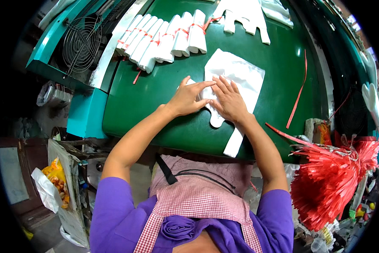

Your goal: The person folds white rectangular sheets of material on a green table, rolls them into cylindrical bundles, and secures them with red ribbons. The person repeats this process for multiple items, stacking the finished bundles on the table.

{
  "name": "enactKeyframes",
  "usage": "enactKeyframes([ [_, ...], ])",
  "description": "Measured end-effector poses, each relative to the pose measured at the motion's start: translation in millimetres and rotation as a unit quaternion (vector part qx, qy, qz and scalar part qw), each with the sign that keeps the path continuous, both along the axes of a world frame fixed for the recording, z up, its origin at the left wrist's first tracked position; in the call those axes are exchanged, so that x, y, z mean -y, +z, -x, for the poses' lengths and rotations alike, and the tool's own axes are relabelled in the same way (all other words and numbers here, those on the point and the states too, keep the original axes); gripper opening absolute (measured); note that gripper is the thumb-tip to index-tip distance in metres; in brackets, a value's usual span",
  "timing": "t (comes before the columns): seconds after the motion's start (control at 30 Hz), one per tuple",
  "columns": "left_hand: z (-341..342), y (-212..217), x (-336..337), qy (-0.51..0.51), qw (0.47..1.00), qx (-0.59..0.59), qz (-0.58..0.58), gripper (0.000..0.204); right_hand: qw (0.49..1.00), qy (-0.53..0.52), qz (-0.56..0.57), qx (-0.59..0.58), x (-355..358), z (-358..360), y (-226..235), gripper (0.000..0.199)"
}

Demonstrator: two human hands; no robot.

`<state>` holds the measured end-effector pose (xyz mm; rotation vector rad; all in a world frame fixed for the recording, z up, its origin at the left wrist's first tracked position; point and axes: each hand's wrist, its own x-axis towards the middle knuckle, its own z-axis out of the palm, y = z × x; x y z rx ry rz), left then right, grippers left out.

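A white plastic carrier bag (pixel 238 67), or a thin stack of them, lies on the green worktop (pixel 155 105) in front of me. Its left side is folded over, and one handle strip hangs toward the near edge. My left hand (pixel 187 97) curves around that folded side, with thumb and fingers on the plastic. Flat on the bag beside it rests my right hand (pixel 229 99), fingers stretched out and pointing away from me. The two hands' fingertips nearly meet. Much of the fold is hidden under them.
Several white rolled bundles (pixel 176 40) with red ties lie in a row at the far left. More flat white bags (pixel 242 17) lie at the back. A loose red strip (pixel 298 88) is on the right, near a big bunch of red strips (pixel 324 185). A fan guard (pixel 82 44) stands left.
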<state>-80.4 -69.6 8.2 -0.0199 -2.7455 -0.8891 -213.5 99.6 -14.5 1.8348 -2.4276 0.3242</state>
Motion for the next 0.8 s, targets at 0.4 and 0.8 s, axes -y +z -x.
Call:
enactKeyframes([
  [0.4, 0, 2, -3, -0.024, 0.997, 0.003, -0.080, 0.055, 1.000, 0.014, -0.018, 0.020, 0, -3, 3, 0.062],
  [0.8, 0, -5, -8, -0.026, 0.998, 0.019, -0.047, 0.041, 0.998, 0.053, 0.011, 0.029, -4, 0, 3, 0.061],
])
